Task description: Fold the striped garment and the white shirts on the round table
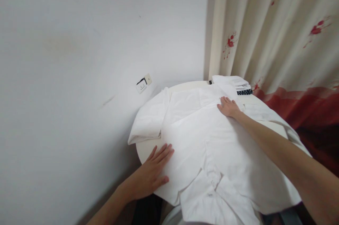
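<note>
A white shirt (212, 147) lies spread over a small round white table (144, 151), one sleeve hanging off the left edge. My left hand (152, 174) lies flat with fingers stretched out on the shirt's near left side, by the table rim. My right hand (228, 107) rests palm down, fingers extended, on the far part of the shirt near the collar area. Neither hand holds anything.
A folded white garment (231, 81) with a dark dotted strip (244, 92) sits at the table's far edge. A cream curtain with red flowers (278, 34) hangs on the right. A white wall with a socket (143, 84) stands on the left.
</note>
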Available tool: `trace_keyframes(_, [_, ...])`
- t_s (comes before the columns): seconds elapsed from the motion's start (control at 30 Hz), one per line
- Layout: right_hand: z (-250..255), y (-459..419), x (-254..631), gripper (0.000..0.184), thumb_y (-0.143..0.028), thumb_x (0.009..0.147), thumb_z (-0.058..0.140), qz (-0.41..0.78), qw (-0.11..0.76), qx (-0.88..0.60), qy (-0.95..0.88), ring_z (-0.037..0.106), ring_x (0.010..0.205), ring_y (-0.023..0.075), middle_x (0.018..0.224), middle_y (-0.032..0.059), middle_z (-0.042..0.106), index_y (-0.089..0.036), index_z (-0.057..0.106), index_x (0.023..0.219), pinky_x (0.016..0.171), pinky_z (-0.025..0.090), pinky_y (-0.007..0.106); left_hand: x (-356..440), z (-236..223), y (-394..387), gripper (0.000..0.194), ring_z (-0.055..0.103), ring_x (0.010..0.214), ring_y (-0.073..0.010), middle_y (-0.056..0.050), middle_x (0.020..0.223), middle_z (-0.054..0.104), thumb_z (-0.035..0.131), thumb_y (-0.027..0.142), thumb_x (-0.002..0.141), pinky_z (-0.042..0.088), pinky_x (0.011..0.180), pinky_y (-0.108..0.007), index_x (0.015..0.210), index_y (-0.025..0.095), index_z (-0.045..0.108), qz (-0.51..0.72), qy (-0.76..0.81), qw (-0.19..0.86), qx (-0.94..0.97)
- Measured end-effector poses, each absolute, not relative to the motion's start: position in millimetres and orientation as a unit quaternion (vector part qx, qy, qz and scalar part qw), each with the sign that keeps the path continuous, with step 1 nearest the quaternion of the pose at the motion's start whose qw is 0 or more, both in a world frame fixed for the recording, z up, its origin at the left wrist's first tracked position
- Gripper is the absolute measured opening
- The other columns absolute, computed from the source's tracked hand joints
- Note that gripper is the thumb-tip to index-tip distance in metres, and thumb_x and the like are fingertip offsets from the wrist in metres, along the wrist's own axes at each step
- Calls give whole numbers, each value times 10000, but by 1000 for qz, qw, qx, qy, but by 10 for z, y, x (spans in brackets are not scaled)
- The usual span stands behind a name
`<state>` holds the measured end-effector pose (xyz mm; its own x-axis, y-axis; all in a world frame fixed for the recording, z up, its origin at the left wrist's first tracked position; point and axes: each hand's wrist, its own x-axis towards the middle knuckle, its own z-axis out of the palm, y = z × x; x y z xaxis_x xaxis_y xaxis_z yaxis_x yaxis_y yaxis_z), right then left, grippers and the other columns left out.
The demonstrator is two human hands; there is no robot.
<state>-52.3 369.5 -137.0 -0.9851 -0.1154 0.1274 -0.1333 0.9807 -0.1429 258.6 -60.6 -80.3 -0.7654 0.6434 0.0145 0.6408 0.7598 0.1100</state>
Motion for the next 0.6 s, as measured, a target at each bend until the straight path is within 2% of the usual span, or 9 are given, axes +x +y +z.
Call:
trace_keyframes(0.07, [-1356,3680,-507,689,-465,1003,273,75,56,59,-994,217,1521,305,1647,182,242,-76,276,1571,1204,189,544,2420,-812,-568,721,190,1532,-261,-70,1650,243,393,526,1039,164,1249,-532,1627,282,55,54,944,-24,324])
trace_keyframes(0.17, [-1340,3666,-484,679,-455,1003,278,76,57,59,-994,209,1524,297,1651,169,241,-84,278,1571,1209,176,538,2102,-880,-466,601,218,1529,-252,-104,1632,306,360,414,1064,202,1240,-544,1610,214,209,43,958,-99,265])
trace_keyframes(0.3, [-1328,3664,-466,666,-442,1003,288,80,65,63,-993,226,1518,300,1645,173,258,-80,299,1562,1207,179,543,1820,-1044,-340,574,274,1508,-311,-179,1596,363,397,407,1043,273,1191,-608,1540,121,368,25,966,-146,210])
trace_keyframes(0.43, [-1330,3668,-469,645,-438,1007,302,86,70,63,-992,232,1516,294,1644,168,265,-106,310,1559,1208,178,539,1795,-1194,-322,506,257,1510,-344,-160,1604,357,437,395,1028,313,1162,-620,1473,160,485,25,969,-161,183])
trace_keyframes(0.6, [-1306,3635,-459,622,-426,1012,340,103,72,58,-990,226,1521,292,1643,169,268,-142,311,1564,1211,179,529,1788,-1262,-385,487,256,1512,-333,-124,1610,357,455,366,1015,312,1161,-621,1478,220,491,46,965,-180,186])
